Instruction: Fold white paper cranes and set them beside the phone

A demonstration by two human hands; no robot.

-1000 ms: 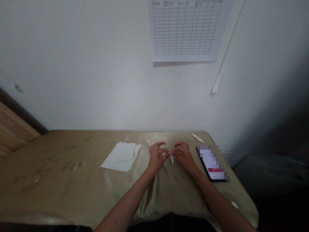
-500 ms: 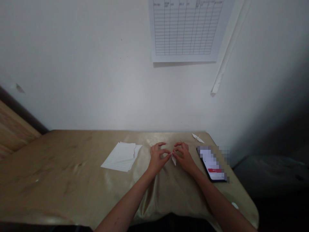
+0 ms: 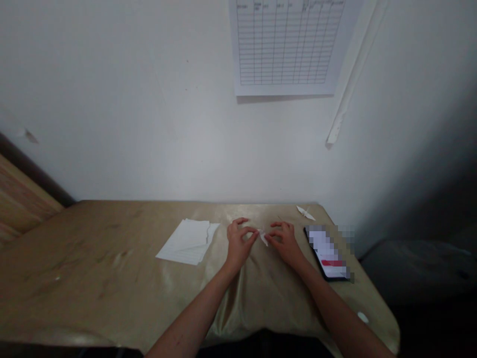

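A small white folded-paper crane (image 3: pixel 263 238) is held up between my two hands, over the table. On its left side, the thumb and index finger of my left hand (image 3: pixel 239 242) pinch it, while the other fingers are raised. My right hand (image 3: pixel 285 241) meets it from the right, thumb and index finger closed at its edge. Fingertips hide part of the folds. Farther back to the right lies another white folded-paper crane (image 3: pixel 305 213), with its wings spread.
A stack of white paper sheets (image 3: pixel 184 243) lies left of my hands. To the right rests a phone (image 3: pixel 328 253) with a lit, blurred screen. A small white piece (image 3: pixel 362 317) sits near the right edge of the cloth-covered table (image 3: pixel 112 288). The wall bears a printed chart (image 3: pixel 283 49).
My left hand has moved slightly left with the paper crane, and my hands are a little farther apart. More of the crane shows between them.
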